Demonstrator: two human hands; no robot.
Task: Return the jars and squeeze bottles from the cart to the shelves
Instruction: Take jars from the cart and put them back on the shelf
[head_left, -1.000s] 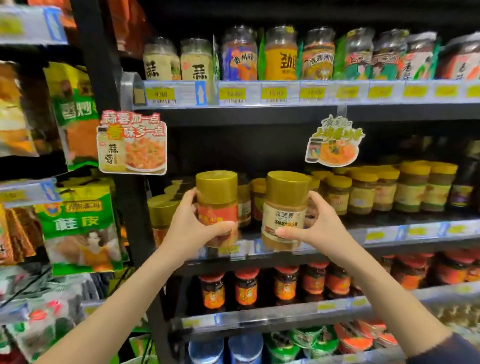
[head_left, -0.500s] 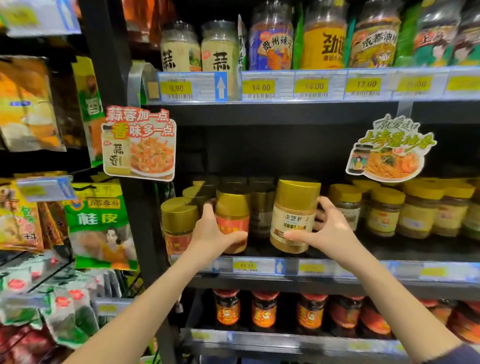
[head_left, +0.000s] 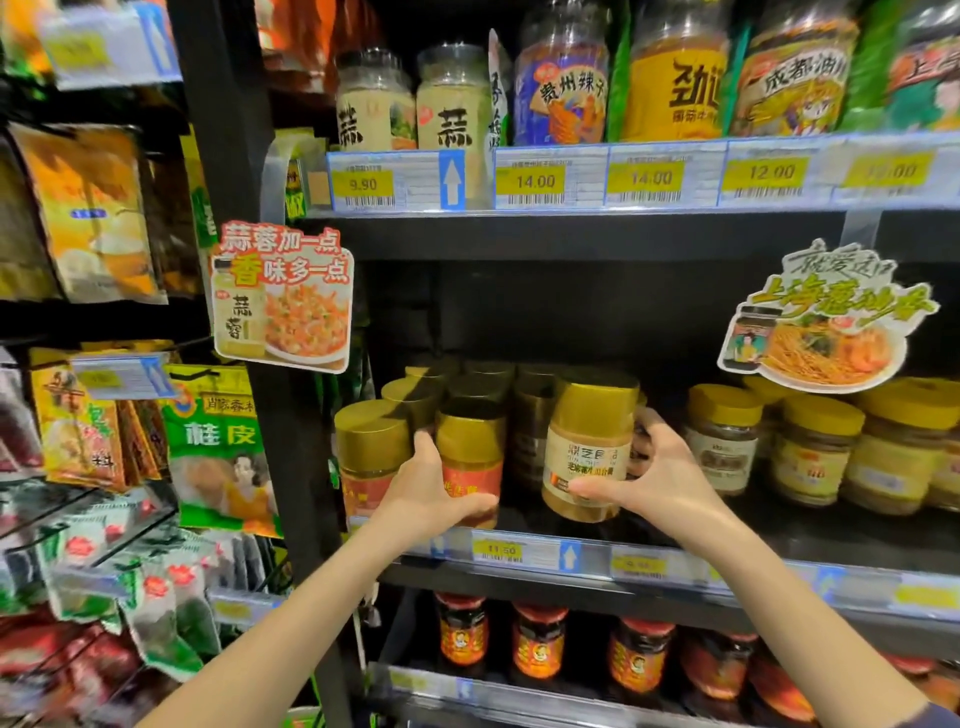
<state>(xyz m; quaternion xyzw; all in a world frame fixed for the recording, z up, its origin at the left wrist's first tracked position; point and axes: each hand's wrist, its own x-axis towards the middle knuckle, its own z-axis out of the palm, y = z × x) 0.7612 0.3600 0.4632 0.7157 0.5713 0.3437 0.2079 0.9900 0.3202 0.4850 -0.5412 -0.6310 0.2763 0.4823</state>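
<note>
My left hand (head_left: 426, 493) grips a gold-lidded jar with a red label (head_left: 470, 452), low at the front of the middle shelf (head_left: 675, 566), next to a matching jar (head_left: 366, 452) on its left. My right hand (head_left: 654, 478) holds a gold-lidded jar with a cream label (head_left: 587, 447), fingers wrapped behind it, thumb across its base. This jar tilts slightly and sits a little above the shelf front. More gold-lidded jars (head_left: 483, 384) stand in rows behind both. The cart is out of view.
Yellow-lidded jars (head_left: 815, 447) fill the middle shelf's right side. Tall jars (head_left: 561, 88) line the top shelf above price tags. Red-lidded sauce jars (head_left: 537, 649) stand below. Hanging spice packets (head_left: 218, 447) crowd the left rack. Cardboard promo signs (head_left: 283, 301) jut from the shelf edges.
Both hands have carried their jars forward and down into the middle shelf; the red-label jar now sits beside its match, and the view has closed in on the shelf.
</note>
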